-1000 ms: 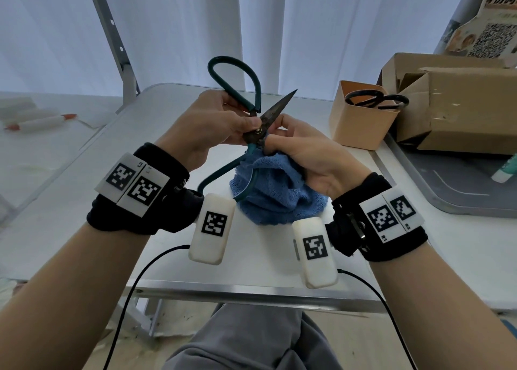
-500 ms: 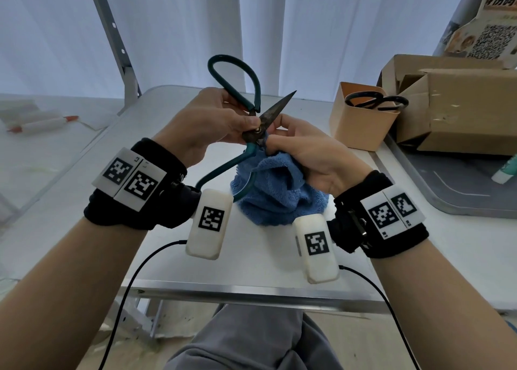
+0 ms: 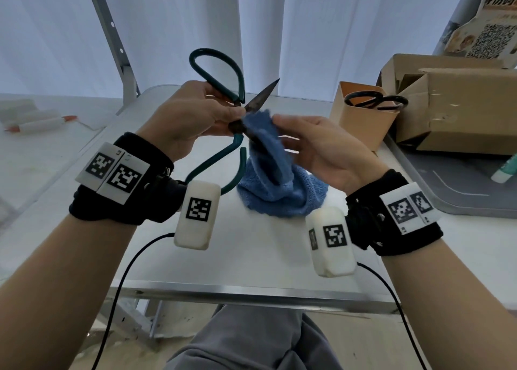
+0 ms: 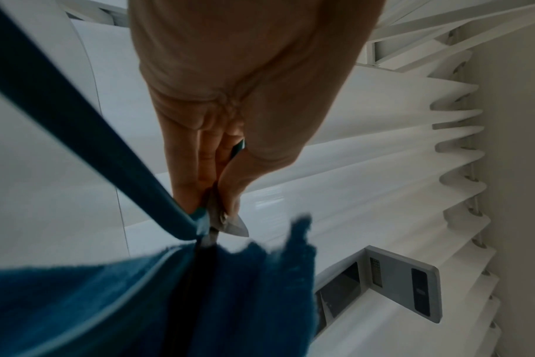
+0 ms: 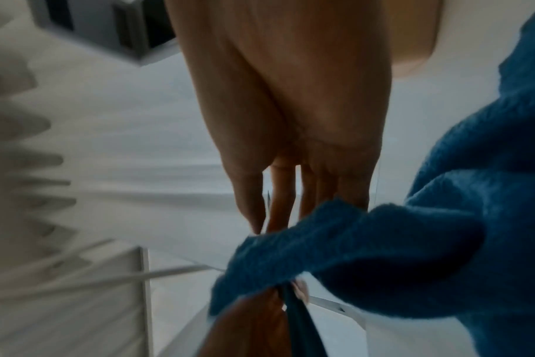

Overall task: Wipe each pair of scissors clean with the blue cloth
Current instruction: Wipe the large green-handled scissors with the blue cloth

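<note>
Large green-handled scissors are held up over the table with their blades spread wide. My left hand pinches them at the pivot, thumb on top; the left wrist view shows the same pinch. The blue cloth hangs over the lower blade and piles on the table below. My right hand is just right of the cloth with straight, loose fingers, gripping nothing; its thumb is near the cloth's top edge. In the right wrist view the cloth lies in front of those straight fingers.
A black-handled pair of scissors stands in a tan paper holder at the right rear. Behind it are cardboard boxes on a grey tray. The white table ends at a metal front edge. White tubes lie far left.
My right hand has let go of the cloth and opened, drawing slightly right. The cloth now hangs on the lower blade. The left hand keeps its pinch on the scissors.
</note>
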Available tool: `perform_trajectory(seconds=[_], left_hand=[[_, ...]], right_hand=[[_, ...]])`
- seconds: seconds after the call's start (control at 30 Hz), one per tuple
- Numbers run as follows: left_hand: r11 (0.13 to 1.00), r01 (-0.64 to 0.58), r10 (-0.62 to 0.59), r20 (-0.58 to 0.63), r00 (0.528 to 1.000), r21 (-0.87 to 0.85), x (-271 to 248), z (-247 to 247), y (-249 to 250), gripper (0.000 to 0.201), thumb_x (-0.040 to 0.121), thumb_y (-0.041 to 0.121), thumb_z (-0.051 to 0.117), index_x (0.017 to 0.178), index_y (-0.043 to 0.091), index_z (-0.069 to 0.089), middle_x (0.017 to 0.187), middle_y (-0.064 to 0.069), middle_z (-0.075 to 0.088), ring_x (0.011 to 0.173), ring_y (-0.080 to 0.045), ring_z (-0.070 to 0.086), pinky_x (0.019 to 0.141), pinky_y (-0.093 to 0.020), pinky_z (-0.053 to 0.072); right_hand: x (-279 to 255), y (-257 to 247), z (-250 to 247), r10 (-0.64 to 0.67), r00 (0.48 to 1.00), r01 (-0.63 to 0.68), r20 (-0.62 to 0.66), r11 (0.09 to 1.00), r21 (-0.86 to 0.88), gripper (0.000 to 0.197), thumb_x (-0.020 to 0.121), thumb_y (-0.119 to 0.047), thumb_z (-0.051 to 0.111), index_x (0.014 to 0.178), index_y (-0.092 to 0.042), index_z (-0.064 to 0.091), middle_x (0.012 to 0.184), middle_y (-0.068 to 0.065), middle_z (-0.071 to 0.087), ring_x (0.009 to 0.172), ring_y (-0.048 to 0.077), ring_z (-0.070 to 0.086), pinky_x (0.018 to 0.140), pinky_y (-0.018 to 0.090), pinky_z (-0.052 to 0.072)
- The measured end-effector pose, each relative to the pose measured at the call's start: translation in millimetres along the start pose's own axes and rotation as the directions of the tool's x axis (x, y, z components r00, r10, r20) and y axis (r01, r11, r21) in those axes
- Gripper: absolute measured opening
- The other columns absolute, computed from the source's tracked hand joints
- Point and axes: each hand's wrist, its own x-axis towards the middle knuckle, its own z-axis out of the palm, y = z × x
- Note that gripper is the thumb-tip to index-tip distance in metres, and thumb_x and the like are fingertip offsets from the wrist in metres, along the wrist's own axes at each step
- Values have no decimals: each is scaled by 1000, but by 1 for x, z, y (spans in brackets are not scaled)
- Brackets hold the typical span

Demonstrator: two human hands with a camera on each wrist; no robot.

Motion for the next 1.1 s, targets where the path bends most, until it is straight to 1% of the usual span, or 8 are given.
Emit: perform_trajectory(seconds=[0.1,0.17,0.27,0.43,0.63,0.8,1.0,1.1], left_hand=[[1000,9,-9,-5,1000,-20,1,3,-2,23,88,-1,68,110,-2,62,99,-14,72,74,-13,73,64,-20,57],[1000,10,-10,-5,1000,-24,1,4,-3,24,88,-2,68,112,-3,62,100,-14,71,74,-13,73,63,-20,57],[1000,12,-12,-13,1000,-19,2,3,-4,28,88,-2,69,115,-3,61,103,-15,71,79,-16,73,63,-20,57],[998,31,-32,-7,999,-53,3,0,-9,25,88,-2,68,112,-2,62,97,-13,71,75,-14,74,63,-21,57],[999,45,-45,24,999,-27,8,2,-9,28,89,0,68,116,-4,62,102,-13,72,85,-18,73,67,-21,58],[996,57,-55,26,998,-76,8,4,-11,14,90,0,66,104,1,63,90,-8,72,79,-15,73,70,-24,59],[998,33,-34,-9,999,-57,12,0,-8,12,90,-2,66,101,2,64,91,-9,71,82,-17,73,70,-24,59],[997,55,-53,24,998,-53,9,5,-13,11,91,-1,66,101,3,64,90,-8,70,78,-14,72,69,-23,59]], right_hand=[[0,2,8,-2,1000,5,30,997,-82,10,93,-8,64,99,-5,72,96,10,72,89,19,68,82,28,58],[3,3,12,-11,1000,9,-19,995,-103,8,86,-3,71,91,-8,69,89,13,71,79,22,67,71,28,59],[8,5,16,-38,996,25,-79,987,-158,20,82,3,74,81,-11,59,79,16,69,69,26,65,55,28,55],[8,4,13,15,998,-24,-57,987,-159,26,81,6,74,86,-10,54,81,17,68,82,35,65,72,41,58],[9,8,14,-29,997,16,-73,986,-165,26,82,4,74,77,-12,54,74,10,65,78,30,62,69,35,55],[7,2,11,-4,997,-10,-71,978,-207,27,83,5,72,76,-12,52,64,4,65,61,19,61,53,25,52],[10,10,11,-13,996,-3,-86,984,-175,30,83,4,73,71,-13,52,73,10,62,77,29,58,71,38,52],[11,9,12,-12,994,-12,-107,975,-220,29,82,2,75,71,-14,53,70,7,64,68,25,61,66,34,54]])
